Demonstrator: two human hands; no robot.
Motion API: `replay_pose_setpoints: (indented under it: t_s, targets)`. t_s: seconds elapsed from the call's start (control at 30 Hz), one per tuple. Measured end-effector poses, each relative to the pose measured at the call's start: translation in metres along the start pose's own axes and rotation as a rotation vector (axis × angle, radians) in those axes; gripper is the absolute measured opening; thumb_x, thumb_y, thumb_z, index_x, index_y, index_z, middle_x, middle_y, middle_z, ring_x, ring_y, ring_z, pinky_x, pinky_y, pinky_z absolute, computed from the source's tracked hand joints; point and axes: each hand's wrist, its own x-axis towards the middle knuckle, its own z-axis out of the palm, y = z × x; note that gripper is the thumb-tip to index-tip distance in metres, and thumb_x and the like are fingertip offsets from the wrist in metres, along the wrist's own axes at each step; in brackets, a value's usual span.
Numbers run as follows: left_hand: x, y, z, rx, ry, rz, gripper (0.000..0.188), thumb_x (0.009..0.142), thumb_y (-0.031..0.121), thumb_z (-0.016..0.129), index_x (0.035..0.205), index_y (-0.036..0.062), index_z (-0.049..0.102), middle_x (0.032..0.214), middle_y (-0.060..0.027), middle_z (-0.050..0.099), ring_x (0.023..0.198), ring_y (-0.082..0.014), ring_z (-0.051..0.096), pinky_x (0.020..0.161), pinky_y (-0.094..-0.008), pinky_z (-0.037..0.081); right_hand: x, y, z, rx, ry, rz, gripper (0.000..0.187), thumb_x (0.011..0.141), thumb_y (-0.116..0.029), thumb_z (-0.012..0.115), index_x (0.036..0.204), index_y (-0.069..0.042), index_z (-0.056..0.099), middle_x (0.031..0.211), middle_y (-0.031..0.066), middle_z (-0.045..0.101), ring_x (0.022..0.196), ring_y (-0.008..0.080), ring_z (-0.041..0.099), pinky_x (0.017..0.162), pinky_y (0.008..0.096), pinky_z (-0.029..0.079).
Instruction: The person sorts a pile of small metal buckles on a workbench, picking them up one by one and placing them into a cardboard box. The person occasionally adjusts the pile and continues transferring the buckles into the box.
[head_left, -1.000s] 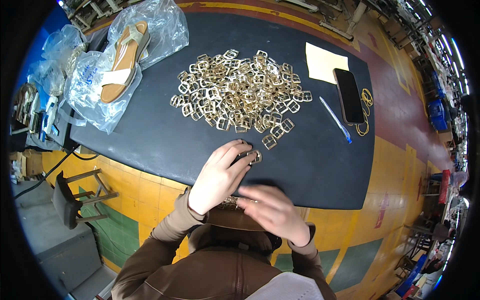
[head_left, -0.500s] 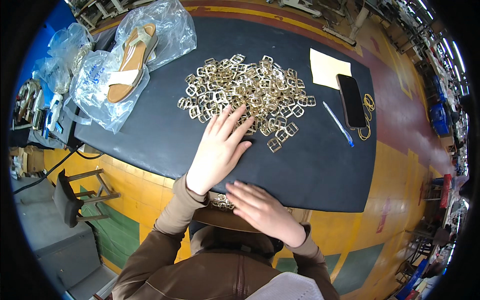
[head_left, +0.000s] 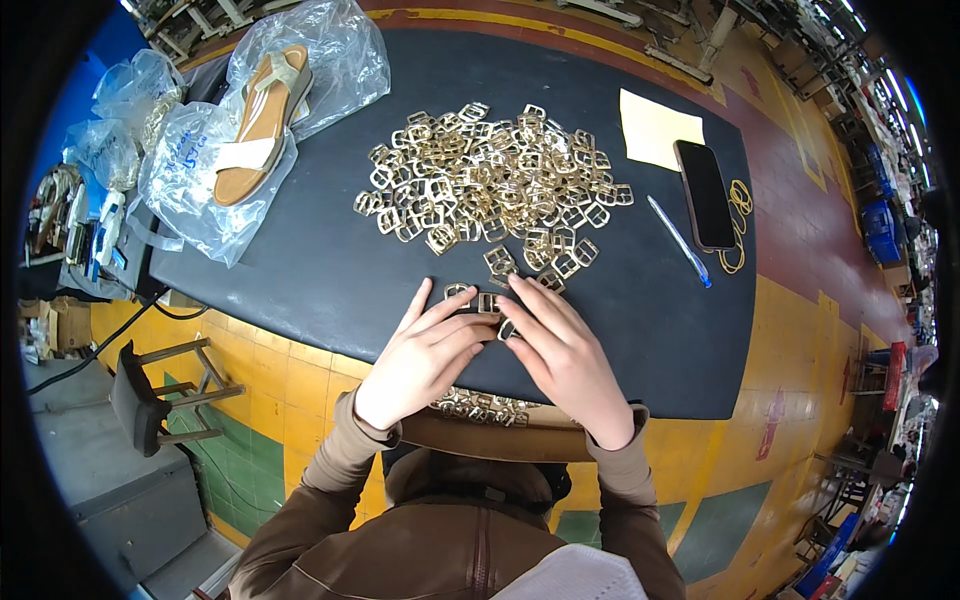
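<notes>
A wide pile of gold-coloured metal buckles (head_left: 490,180) lies on the dark table (head_left: 330,270). Between the pile and the near edge, my left hand (head_left: 425,350) reaches over the table with its fingers spread. Its fingertips are beside a loose buckle (head_left: 457,292) and another buckle (head_left: 489,303). My right hand (head_left: 565,360) is close by on the right, its fingertips at a tilted buckle (head_left: 508,328), which they appear to pinch and partly cover. Just below the table edge, more buckles (head_left: 480,407) lie in a brown container, partly hidden by my left hand.
At the back left, a sandal (head_left: 262,125) lies on clear plastic bags (head_left: 335,65). To the right are a pale yellow paper (head_left: 660,128), a black phone (head_left: 705,195), a blue-and-white pen (head_left: 680,240) and a tan cord (head_left: 738,225). A stool (head_left: 140,395) stands on the floor at left.
My left hand has drawn back from the pile toward the near edge. My right hand has risen from the edge onto the table. Several buckles now lie apart near my fingers.
</notes>
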Motion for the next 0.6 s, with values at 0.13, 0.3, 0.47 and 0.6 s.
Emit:
replay_pose_setpoints:
  t_s: [0.13,0.3,0.47,0.6]
  targets:
    - [-0.008,-0.012,-0.011,-0.135,0.01,-0.026,0.019,0.093,0.003,0.07,0.11,0.009,0.075,0.122,-0.005,0.073,0.136,-0.0285,0.06,0.126,-0.0575,0.033,0.003,-0.003,0.012,-0.082,-0.064,-0.111,0.035,0.096,-0.008,0.071,0.131,-0.004,0.072,0.145,0.0144,0.064,0.136,0.0339,0.06,0.112,0.0465,0.051]
    - [0.002,-0.021,-0.018,-0.023,0.082,-0.056,0.031,0.092,0.001,0.07,0.122,0.0087,0.073,0.139,-0.0078,0.066,0.142,-0.0324,0.055,0.122,-0.0531,0.038,-0.009,-0.008,0.007,0.058,-0.111,-0.052,0.038,0.094,-0.008,0.072,0.132,-0.006,0.071,0.143,0.0137,0.065,0.133,0.0334,0.062,0.111,0.0464,0.052]
    - [0.033,-0.026,-0.016,0.084,-0.001,0.01,0.052,0.096,0.005,0.068,0.147,0.0122,0.061,0.159,-0.01,0.053,0.153,-0.0372,0.042,0.125,-0.0512,0.034,-0.015,-0.017,0.016,-0.098,-0.131,-0.113,0.043,0.093,-0.009,0.074,0.135,-0.004,0.068,0.149,0.0151,0.062,0.137,0.034,0.06,0.114,0.0469,0.05]
    - [0.044,-0.024,-0.009,0.081,-0.064,0.056,0.052,0.098,0.006,0.066,0.149,0.0144,0.06,0.162,-0.0079,0.052,0.152,-0.0318,0.045,0.127,-0.0502,0.032,-0.039,-0.032,0.013,0.05,-0.257,-0.151,0.042,0.096,-0.011,0.072,0.137,0.001,0.066,0.151,0.0175,0.06,0.139,0.0334,0.059,0.116,0.0463,0.049]
